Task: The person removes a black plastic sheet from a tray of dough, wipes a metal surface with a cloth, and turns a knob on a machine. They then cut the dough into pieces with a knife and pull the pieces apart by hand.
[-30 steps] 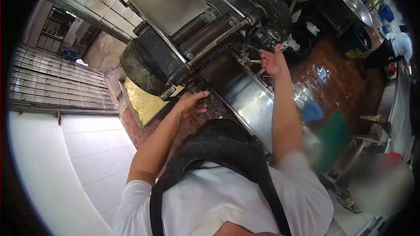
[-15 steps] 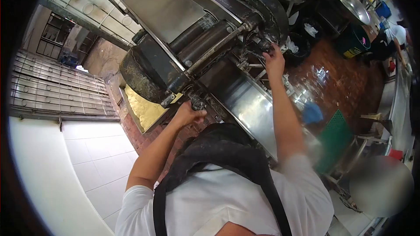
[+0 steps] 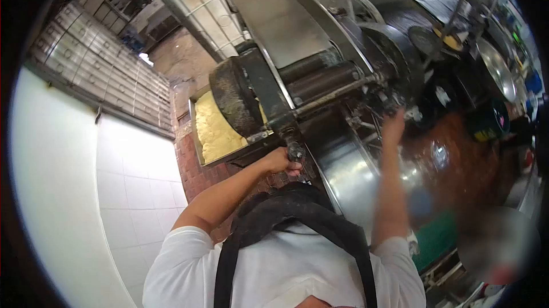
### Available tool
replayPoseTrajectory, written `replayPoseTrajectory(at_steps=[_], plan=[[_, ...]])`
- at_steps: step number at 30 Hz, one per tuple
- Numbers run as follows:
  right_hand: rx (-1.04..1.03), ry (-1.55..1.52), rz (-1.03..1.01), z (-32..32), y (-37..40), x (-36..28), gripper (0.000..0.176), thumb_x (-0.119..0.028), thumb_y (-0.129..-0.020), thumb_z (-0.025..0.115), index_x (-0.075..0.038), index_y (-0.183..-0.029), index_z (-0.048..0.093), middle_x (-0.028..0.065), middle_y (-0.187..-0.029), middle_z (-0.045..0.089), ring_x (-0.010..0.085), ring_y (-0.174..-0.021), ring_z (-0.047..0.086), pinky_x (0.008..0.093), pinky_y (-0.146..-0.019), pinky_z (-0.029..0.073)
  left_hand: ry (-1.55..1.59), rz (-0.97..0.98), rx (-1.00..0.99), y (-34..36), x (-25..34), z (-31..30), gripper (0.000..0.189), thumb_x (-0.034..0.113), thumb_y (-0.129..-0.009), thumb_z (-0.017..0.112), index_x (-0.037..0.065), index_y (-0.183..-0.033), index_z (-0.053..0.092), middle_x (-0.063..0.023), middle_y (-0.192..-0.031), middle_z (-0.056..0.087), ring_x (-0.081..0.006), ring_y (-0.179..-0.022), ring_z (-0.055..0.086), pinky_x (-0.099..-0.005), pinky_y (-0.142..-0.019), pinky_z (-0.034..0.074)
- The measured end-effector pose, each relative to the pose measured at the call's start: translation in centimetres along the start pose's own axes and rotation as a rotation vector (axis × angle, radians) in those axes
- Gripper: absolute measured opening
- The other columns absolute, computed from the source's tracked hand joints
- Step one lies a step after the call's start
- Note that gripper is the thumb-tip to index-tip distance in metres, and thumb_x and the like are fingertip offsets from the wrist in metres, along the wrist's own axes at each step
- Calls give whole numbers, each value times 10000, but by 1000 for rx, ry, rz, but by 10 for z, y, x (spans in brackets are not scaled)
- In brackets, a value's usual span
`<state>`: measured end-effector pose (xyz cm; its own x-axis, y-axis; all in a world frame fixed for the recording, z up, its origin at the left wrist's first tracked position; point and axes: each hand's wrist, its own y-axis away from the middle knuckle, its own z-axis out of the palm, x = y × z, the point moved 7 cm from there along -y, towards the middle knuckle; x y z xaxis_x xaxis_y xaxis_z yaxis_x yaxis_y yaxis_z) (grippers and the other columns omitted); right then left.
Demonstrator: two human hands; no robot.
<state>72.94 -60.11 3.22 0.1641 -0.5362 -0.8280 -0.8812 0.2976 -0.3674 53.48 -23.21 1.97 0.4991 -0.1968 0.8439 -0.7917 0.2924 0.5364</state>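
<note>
A large dough roller machine point(image 3: 275, 115) with dark rollers point(image 3: 323, 82) and a sloping metal chute point(image 3: 280, 19) stands before me. My left hand point(image 3: 279, 161) is closed around a dark, worn adjusting knob point(image 3: 295, 151) at the machine's near left corner. On the right side, my right hand point(image 3: 393, 127) reaches out to a second dark knob point(image 3: 391, 101), its fingers closed at it; motion blurs them a little. Between my arms, a shiny metal sheet point(image 3: 346, 171) slopes down below the rollers.
Yellow dough point(image 3: 216, 131) fills a tray point(image 3: 193, 115) on the left, beside the machine's round side cover point(image 3: 231, 94). A white tiled wall point(image 3: 137, 176) and metal gate point(image 3: 103, 62) border the left. Wet red floor point(image 3: 443, 154), a dark green bin point(image 3: 492, 119) and pans point(image 3: 496, 71) lie right.
My view has turned, so the machine and dough tray appear farther right and lower or more upright. Both hands stay at their knobs; the right hand's fingers have shifted slightly.
</note>
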Motion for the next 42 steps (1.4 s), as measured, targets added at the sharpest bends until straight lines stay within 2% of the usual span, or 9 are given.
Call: replayPoseTrajectory(at_steps=[5, 8, 19, 25, 26, 31, 34, 36, 42], plan=[[17, 37, 62, -13, -2, 32, 437, -315, -883, 724, 23, -1112, 568, 172, -882, 686, 312, -747, 656, 409, -690, 517, -271, -45, 117, 31, 44, 5, 456, 403, -846, 794, -8, -916, 610, -78, -664, 636, -163, -564, 639, -289, -504, 519], [-491, -1132, 1124, 30, 26, 37, 509, -547, -939, 581, -66, -1099, 613, 19, -738, 616, 111, -518, 452, 244, -450, 329, 252, -357, 150, 38, 36, 21, 420, 432, -899, 716, 34, -859, 590, -44, -674, 564, -154, -529, 554, -313, -501, 501], [21, 192, -101, -8, 2, -8, 520, -48, -794, 717, -41, -1271, 513, 271, -1128, 628, 489, -1077, 577, 509, -901, 464, 148, -165, -43, 3, 4, 6, 273, 39, -896, 704, -52, -1135, 608, -136, -951, 707, -191, -690, 683, -291, -623, 609], [-187, -398, 536, -20, 13, 12, 530, -351, -892, 716, 16, -1227, 532, 158, -931, 670, 279, -721, 623, 372, -619, 479, -261, -138, 101, 22, 31, 10, 286, 193, -911, 729, -26, -1073, 640, -89, -785, 658, -165, -614, 652, -296, -566, 573], [-412, -913, 987, 5, 35, 18, 573, -453, -910, 694, 28, -1185, 547, 105, -866, 667, 198, -630, 589, 317, -535, 449, -12, -226, 73, 17, 18, 9, 335, 248, -915, 723, -35, -1069, 631, -79, -768, 638, -162, -601, 638, -302, -538, 549], [-465, -1330, 1129, 36, 17, 38, 438, -437, -926, 676, -28, -1038, 571, 35, -756, 574, 105, -551, 477, 237, -458, 358, 580, -247, -51, 9, 4, 15, 348, 202, -945, 651, -87, -1131, 600, -114, -904, 642, -160, -710, 639, -303, -550, 533], [-266, -1009, 940, 40, 20, 60, 277, -214, -903, 686, -26, -1073, 575, 88, -788, 602, 189, -600, 553, 322, -511, 434, 464, -218, -112, 10, 8, 6, 333, 85, -925, 636, -61, -1218, 580, -115, -945, 655, -156, -743, 637, -296, -635, 569], [148, -80, -20, 2, 7, 13, 289, -54, -826, 668, -13, -1096, 576, 144, -820, 620, 308, -701, 616, 424, -639, 490, 324, -172, -110, 4, 5, 4, 375, 68, -917, 652, -43, -1262, 555, -116, -964, 660, -153, -748, 639, -295, -660, 578], [120, 86, -185, -16, 3, 0, 360, -221, -856, 718, 14, -1092, 583, 173, -833, 639, 318, -712, 623, 427, -664, 495, 74, -31, -58, 8, -11, 11, 422, 115, -915, 701, -2, -1278, 520, -82, -907, 641, -152, -733, 634, -303, -648, 576]])
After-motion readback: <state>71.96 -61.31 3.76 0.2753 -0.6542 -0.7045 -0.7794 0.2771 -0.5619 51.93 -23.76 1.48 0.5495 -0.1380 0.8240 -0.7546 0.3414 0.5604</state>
